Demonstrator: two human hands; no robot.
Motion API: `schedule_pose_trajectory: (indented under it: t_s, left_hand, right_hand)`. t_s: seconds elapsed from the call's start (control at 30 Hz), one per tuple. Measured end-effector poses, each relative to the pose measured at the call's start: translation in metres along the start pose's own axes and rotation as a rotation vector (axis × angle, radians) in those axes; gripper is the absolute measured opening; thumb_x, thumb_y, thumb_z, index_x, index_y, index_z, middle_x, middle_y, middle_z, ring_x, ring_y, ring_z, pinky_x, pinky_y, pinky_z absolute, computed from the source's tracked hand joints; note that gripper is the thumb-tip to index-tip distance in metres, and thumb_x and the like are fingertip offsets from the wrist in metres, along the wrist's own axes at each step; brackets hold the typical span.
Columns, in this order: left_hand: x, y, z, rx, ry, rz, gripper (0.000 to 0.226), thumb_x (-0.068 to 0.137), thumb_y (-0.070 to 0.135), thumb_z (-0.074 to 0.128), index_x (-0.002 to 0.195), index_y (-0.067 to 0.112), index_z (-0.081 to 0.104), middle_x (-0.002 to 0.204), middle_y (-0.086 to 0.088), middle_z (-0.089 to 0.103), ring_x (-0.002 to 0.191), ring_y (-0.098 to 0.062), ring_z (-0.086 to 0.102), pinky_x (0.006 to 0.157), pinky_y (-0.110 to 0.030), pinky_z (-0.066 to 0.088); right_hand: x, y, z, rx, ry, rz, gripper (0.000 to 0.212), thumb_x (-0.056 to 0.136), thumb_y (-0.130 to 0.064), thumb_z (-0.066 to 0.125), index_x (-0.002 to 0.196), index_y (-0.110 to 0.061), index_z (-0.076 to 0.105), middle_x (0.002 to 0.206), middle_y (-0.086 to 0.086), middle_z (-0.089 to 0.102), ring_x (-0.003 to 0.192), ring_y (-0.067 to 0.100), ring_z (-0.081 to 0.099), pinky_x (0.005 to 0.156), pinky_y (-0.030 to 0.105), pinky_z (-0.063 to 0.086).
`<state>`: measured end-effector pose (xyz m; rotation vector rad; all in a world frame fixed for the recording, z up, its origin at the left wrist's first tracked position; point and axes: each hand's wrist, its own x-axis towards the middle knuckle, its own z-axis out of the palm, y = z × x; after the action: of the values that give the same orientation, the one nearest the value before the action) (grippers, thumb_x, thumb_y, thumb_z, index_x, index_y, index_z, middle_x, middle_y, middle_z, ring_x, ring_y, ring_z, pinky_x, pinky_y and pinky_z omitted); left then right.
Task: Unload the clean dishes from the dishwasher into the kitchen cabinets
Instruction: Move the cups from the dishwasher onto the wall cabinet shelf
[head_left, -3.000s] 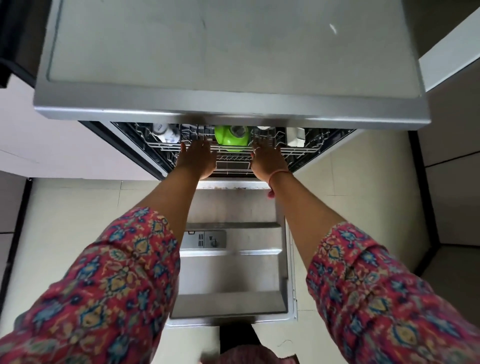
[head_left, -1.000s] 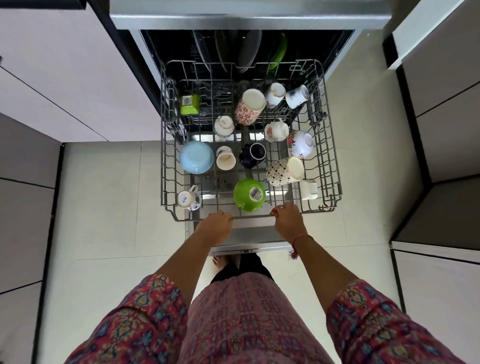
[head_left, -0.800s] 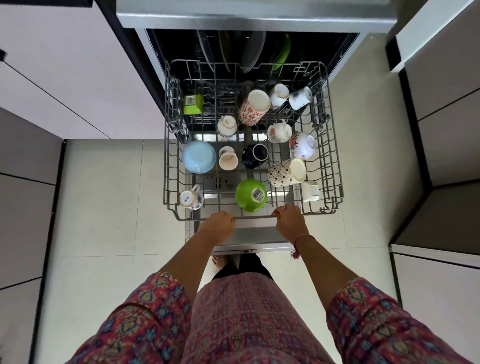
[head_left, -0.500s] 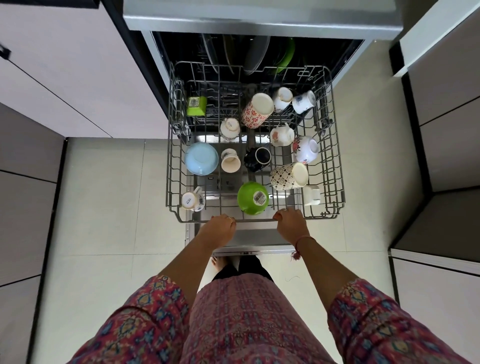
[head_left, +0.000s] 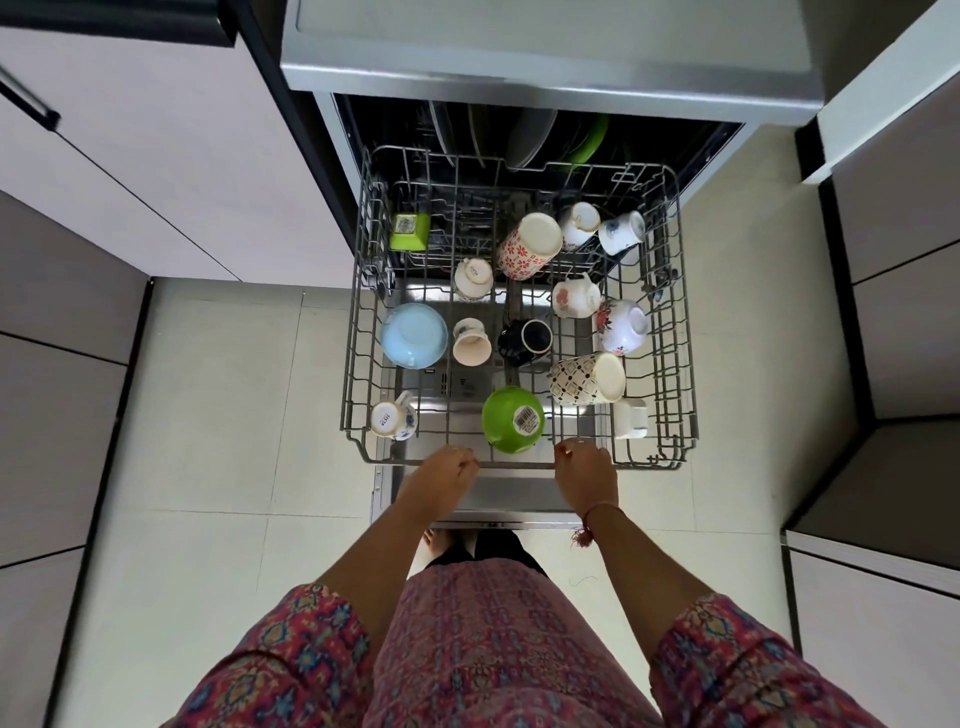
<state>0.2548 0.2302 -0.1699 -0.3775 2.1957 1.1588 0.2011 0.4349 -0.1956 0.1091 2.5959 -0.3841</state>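
Head view, item one: grey wire upper rack (head_left: 358, 332), drawn out over the open door, mugs and bowls upturned inside. My left hand (head_left: 441, 480) and right hand (head_left: 584, 470) curl round its front rail. Advice: pull level, evenly, to its stop.

My rack (head_left: 680, 364) holds nine cups and mugs (counting the dark one), three bowls: a light blue bowl (head_left: 414, 335), a green bowl (head_left: 511, 418), a floral bowl (head_left: 622, 326); two small containers
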Motion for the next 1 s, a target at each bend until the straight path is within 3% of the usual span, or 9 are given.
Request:
schedule_pose_trajectory:
  t_s: [0.13,0.27,0.43,0.53,0.57,0.67,0.77,0.87,1.0]
  left_hand:
    - [0.003,0.008,-0.010,-0.259,0.321,-0.137,0.036,0.096,0.018,0.051,0.126,0.000,0.056,0.125,-0.014,0.060,0.118,-0.027,0.054,0.099,-0.033,0.040]
    - [0.014,0.012,-0.025,-0.511,0.590,-0.378,0.021,0.090,0.019,0.057,0.103,0.003,0.061,0.089,-0.005,0.061,0.092,-0.027,0.057,0.076,-0.028,0.039]
    - [0.036,-0.001,-0.035,-0.931,0.668,-0.783,0.058,0.078,0.033,0.073,0.121,-0.002,0.054,0.110,-0.016,0.063,0.101,-0.031,0.062,0.090,-0.039,0.051]
    - [0.048,-0.005,-0.037,-1.132,0.691,-0.873,0.065,0.072,0.034,0.079,0.120,0.000,0.053,0.106,-0.012,0.060,0.093,-0.024,0.060,0.093,-0.037,0.050]
    - [0.051,-0.005,-0.037,-1.182,0.713,-0.883,0.065,0.071,0.033,0.080,0.121,0.001,0.052,0.110,-0.012,0.061,0.096,-0.025,0.061,0.095,-0.038,0.049]
    - [0.064,-0.009,-0.037,-1.258,0.740,-0.899,0.070,0.074,0.035,0.078,0.129,0.002,0.048,0.126,-0.016,0.058,0.114,-0.031,0.058,0.100,-0.042,0.046]
    - [0.076,-0.011,-0.043,-1.231,0.702,-0.983,0.090,0.080,0.046,0.069,0.145,0.001,0.026,0.146,-0.018,0.039,0.132,-0.035,0.042,0.108,-0.044,0.037]
    - [0.086,-0.011,-0.050,-1.121,0.666,-1.144,0.108,0.078,0.054,0.068,0.147,-0.005,0.009,0.154,-0.022,0.022,0.141,-0.035,0.026,0.116,-0.042,0.023]
    - [0.100,-0.010,-0.046,-1.230,0.638,-1.030,0.075,0.088,0.043,0.062,0.144,0.004,0.030,0.148,-0.016,0.038,0.133,-0.033,0.040,0.103,-0.040,0.037]
  right_hand:
    - [0.003,-0.014,-0.002,0.241,0.116,-0.004,0.025,0.095,-0.020,0.047,0.097,-0.008,0.069,0.090,0.012,0.068,0.084,0.027,0.062,0.068,0.031,0.048]
    - [0.017,-0.047,-0.004,0.398,0.079,-0.033,0.024,0.096,-0.024,0.048,0.093,-0.007,0.065,0.086,0.007,0.063,0.080,0.024,0.061,0.065,0.026,0.041]
    - [0.045,-0.100,-0.008,0.478,0.007,-0.111,0.023,0.095,-0.028,0.053,0.102,-0.009,0.061,0.100,0.007,0.057,0.089,0.018,0.054,0.080,0.030,0.044]
    - [0.069,-0.131,-0.013,0.525,-0.037,-0.139,0.022,0.091,-0.027,0.059,0.102,-0.008,0.057,0.104,0.010,0.055,0.085,0.018,0.051,0.077,0.030,0.042]
    - [0.077,-0.140,-0.015,0.534,-0.054,-0.136,0.030,0.090,-0.026,0.061,0.110,-0.005,0.057,0.111,0.012,0.056,0.089,0.020,0.055,0.080,0.030,0.044]
    - [0.097,-0.162,-0.015,0.410,-0.058,-0.128,0.047,0.091,-0.030,0.059,0.131,-0.008,0.048,0.131,0.013,0.045,0.111,0.029,0.054,0.094,0.038,0.046]
    - [0.118,-0.177,-0.013,0.110,0.019,-0.288,0.041,0.094,-0.031,0.053,0.127,-0.008,0.050,0.130,0.013,0.044,0.117,0.030,0.050,0.090,0.040,0.048]
    - [0.146,-0.188,-0.013,-0.097,-0.051,-0.374,0.039,0.098,-0.031,0.043,0.126,-0.003,0.050,0.128,0.016,0.047,0.120,0.032,0.048,0.092,0.040,0.047]
    - [0.181,-0.194,-0.015,-0.262,-0.214,-0.232,0.052,0.098,-0.045,0.038,0.129,-0.004,0.049,0.129,0.015,0.051,0.112,0.032,0.057,0.085,0.037,0.048]
